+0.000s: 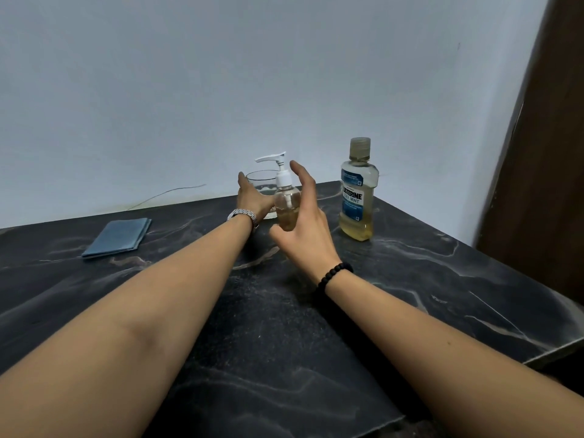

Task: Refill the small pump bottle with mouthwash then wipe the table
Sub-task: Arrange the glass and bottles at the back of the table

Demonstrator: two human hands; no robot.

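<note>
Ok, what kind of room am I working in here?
Likely a home, perhaps a bathroom or dressing counter, though that is uncertain: a dark marble-patterned table against a plain wall, with a mouthwash bottle, a small pump bottle and a folded blue cloth.

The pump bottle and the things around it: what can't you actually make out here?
Head view only:
- Pump bottle: its base is hidden behind the right hand.
- Glass: its lower part is covered by the left hand and the bottle.
- Left hand fingertips: hidden, so contact with the bottle is unclear.
- Mouthwash bottle: the label's small print is too small to read.
- Blue cloth: the number of folds is unclear.
</note>
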